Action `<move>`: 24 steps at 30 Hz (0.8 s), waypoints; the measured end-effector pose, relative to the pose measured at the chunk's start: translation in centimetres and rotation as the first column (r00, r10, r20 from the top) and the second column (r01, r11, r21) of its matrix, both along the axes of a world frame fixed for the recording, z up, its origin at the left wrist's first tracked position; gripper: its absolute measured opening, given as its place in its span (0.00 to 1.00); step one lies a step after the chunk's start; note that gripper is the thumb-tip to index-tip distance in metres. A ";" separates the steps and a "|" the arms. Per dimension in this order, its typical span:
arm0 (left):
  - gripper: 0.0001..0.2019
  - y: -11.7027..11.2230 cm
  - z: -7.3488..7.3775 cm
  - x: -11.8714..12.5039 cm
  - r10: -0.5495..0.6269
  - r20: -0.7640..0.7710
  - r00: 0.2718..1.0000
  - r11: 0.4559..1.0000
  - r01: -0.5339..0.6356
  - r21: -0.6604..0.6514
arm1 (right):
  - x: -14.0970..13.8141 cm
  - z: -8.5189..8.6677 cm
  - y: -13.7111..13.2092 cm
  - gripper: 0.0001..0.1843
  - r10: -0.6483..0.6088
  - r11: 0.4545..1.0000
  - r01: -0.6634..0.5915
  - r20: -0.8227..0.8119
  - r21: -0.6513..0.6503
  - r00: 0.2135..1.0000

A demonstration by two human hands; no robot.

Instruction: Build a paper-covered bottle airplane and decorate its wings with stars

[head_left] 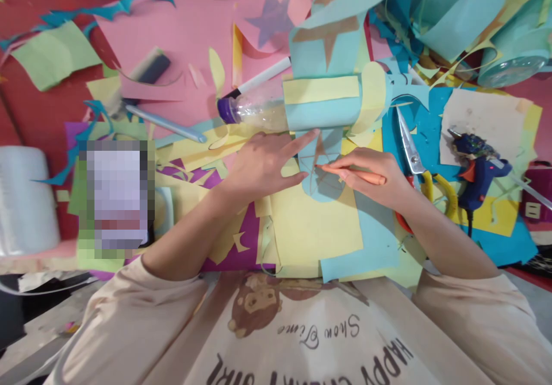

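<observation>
My left hand (265, 163) lies flat with fingers stretched out, pressing on a light blue paper piece (321, 169) that bears a pencilled star outline. My right hand (373, 175) is closed round an orange pencil (351, 174), whose tip touches the blue paper at the star. The blue piece rests on a yellow paper sheet (314, 224). Just beyond my hands lies a clear plastic bottle (259, 110) with a purple cap, wrapped in light blue and yellow paper (323, 104).
Scissors with yellow handles (416, 163) and a blue glue gun (476, 169) lie to the right. A marker (259, 80) lies on pink paper (190, 34). A white tape roll (26, 201) sits at the left edge. Paper scraps cover the table.
</observation>
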State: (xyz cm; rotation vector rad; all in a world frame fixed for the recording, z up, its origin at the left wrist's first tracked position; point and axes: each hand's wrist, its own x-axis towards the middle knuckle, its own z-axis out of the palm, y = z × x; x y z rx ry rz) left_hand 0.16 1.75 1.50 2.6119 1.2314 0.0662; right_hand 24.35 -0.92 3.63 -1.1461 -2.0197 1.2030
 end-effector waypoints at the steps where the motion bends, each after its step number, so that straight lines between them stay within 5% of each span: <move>1: 0.30 0.0 0.0 0.0 0.001 0.000 1.000 1.000 -0.001 0.004 | 0.0 0.0 0.1 0.09 0.029 1.000 -0.029 -0.001 0.004 1.000; 6: 0.31 -0.1 -0.2 -0.1 0.006 0.000 1.000 1.000 -0.006 0.020 | 0.2 -0.1 0.3 0.10 0.129 0.991 -0.129 0.018 0.038 0.992; 17: 0.30 0.0 -0.4 -0.1 0.021 0.042 0.999 1.000 -0.022 0.010 | 0.1 -0.4 0.0 0.08 -0.101 0.993 0.100 0.008 0.059 0.995; 24: 0.30 -0.1 -0.7 -0.2 0.005 0.065 0.998 0.999 -0.008 0.054 | 0.0 0.1 -0.1 0.09 -0.029 1.000 0.029 0.004 0.000 1.000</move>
